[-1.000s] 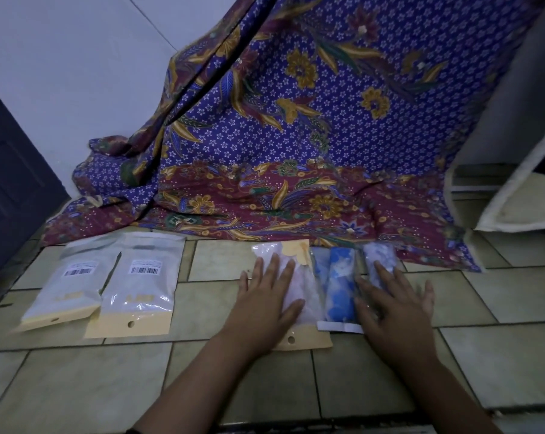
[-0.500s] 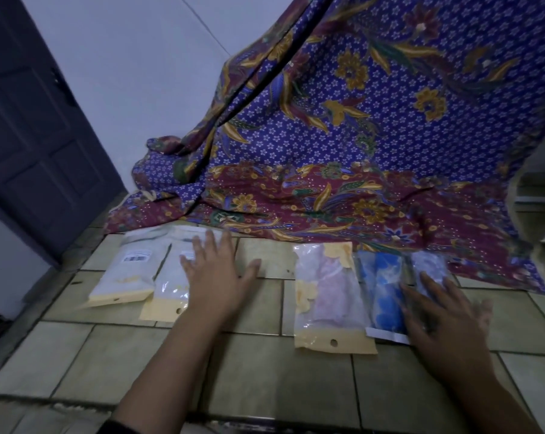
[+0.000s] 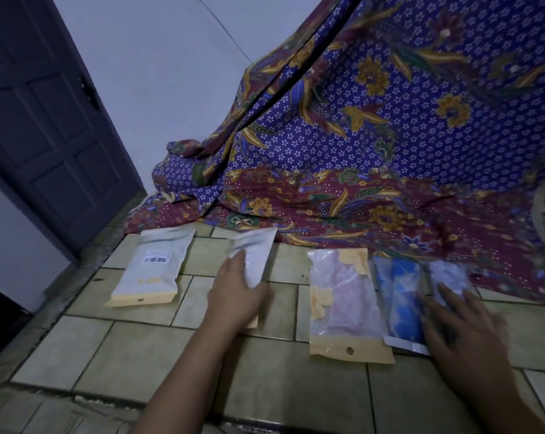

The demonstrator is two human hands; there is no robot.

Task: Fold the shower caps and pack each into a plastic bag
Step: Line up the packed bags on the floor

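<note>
White plastic bag lies on the floor straight ahead of the left hand. Its long axis runs away from the person, the far end leaning right. That hand lies flat on its near half, fingers straight, gripping nothing. The right hand is spread flat on the blue pack, well apart.

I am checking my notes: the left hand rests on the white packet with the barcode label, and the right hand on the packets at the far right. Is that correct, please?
Not quite. In the head view the left hand rests on the plain white packet; the barcode packet beside it lies untouched. The right hand is as stated.
</note>
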